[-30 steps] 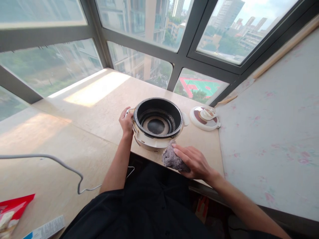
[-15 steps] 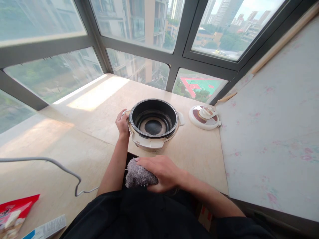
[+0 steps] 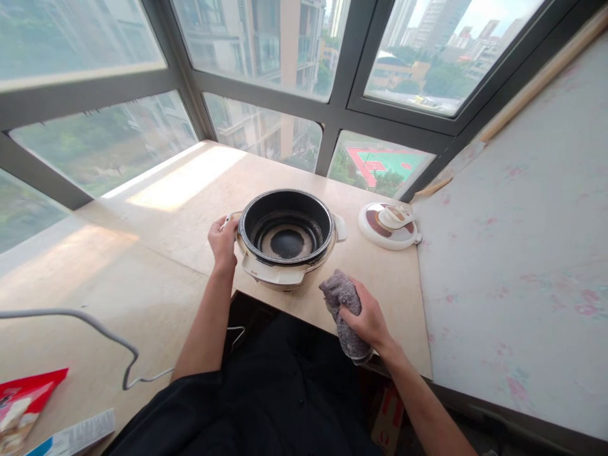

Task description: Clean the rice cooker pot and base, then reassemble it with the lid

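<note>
A cream-coloured electric cooker [image 3: 273, 273] with a black, open inside stands on the pale wooden surface near its front edge. My left hand [image 3: 222, 244] is closed round the white handle on the cooker's left side. Brownish-white residue marks the inner bottom. To the right of and nearer than the cooker, my right hand [image 3: 367, 315] grips a bunched grey-purple towel [image 3: 342, 296], held apart from the cooker. The towel's lower end hangs by the edge of the surface.
The cooker's lid [image 3: 390, 235] lies at right by the flowered wall [image 3: 513, 266]. A grey cable [image 3: 90, 320] curves across the left side. A red food packet [image 3: 35, 402] and a blue-white packet [image 3: 80, 436] lie at lower left. Windows enclose the far side.
My right hand has swung right and slightly away from my body with the towel. The cooker and my left hand on its handle have shifted slightly left.
</note>
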Motion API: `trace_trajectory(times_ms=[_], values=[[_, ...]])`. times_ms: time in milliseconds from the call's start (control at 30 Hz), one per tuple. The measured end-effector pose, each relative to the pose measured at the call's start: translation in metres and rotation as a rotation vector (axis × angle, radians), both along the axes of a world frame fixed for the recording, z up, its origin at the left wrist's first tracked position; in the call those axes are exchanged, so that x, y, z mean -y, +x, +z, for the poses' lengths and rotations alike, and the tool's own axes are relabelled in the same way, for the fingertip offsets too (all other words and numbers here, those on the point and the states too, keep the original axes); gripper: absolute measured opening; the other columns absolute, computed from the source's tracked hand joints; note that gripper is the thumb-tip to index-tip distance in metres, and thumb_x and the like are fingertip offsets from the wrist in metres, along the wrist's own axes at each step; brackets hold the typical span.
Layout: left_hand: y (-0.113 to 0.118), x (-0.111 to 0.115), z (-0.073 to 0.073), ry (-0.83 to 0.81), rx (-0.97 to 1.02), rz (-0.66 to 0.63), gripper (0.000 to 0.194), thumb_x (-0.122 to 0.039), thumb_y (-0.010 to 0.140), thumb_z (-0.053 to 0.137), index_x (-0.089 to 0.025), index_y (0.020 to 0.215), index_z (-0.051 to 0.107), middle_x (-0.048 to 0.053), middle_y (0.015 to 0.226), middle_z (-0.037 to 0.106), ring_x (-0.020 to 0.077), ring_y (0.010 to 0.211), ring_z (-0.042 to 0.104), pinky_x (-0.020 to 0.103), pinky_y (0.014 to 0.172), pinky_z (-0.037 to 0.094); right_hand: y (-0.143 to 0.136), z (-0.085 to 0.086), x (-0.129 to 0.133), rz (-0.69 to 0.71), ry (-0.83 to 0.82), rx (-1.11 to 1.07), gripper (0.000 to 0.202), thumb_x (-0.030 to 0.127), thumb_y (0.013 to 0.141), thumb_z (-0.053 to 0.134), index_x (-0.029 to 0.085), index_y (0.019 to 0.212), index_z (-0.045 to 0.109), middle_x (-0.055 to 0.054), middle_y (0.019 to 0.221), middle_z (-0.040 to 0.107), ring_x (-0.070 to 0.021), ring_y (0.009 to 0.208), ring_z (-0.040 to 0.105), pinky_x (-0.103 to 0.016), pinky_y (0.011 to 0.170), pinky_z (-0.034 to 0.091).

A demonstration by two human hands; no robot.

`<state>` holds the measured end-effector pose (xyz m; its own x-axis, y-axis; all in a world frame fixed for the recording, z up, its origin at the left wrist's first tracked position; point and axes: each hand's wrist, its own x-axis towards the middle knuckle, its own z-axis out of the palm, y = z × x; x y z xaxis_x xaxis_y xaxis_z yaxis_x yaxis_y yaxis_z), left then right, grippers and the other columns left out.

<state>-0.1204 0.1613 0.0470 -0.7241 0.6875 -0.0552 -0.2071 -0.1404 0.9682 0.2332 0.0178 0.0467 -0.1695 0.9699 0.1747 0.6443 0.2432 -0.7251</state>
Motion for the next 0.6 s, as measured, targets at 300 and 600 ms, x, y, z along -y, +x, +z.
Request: trace_trajectory(times_ms=[300, 600], values=[[0.015, 0.011, 0.021, -0.126, -0.06, 0.039, 0.019, -0.029, 0.069, 0.073, -0.015, 0.081, 0.068, 0.001, 0.072, 0.063, 0.0149, 0.068, 0.055, 0.026, 0.06, 0.045, -0.087, -0.049, -0.021, -0.223, 0.326, -0.232, 0.072, 0.032, 0.085, 0.058, 0.018, 0.148, 0.028, -0.023, 0.146, 0.048, -0.0329, 0.141, 0.047, -0.057, 0.114, 0.042], [0.015, 0.006, 0.02, 0.015, -0.086, -0.05, 0.02, -0.03, 0.069, 0.072, -0.015, 0.082, 0.071, 0.002, 0.077, 0.066, 0.0147, 0.072, 0.058, 0.025, 0.069, 0.049, -0.037, -0.074, -0.146, -0.249, -0.04, -0.678, 0.064, 0.037, 0.067, 0.061, 0.016, 0.126, 0.052, -0.015, 0.129, 0.061, -0.029, 0.12, 0.058, -0.05, 0.11, 0.045]])
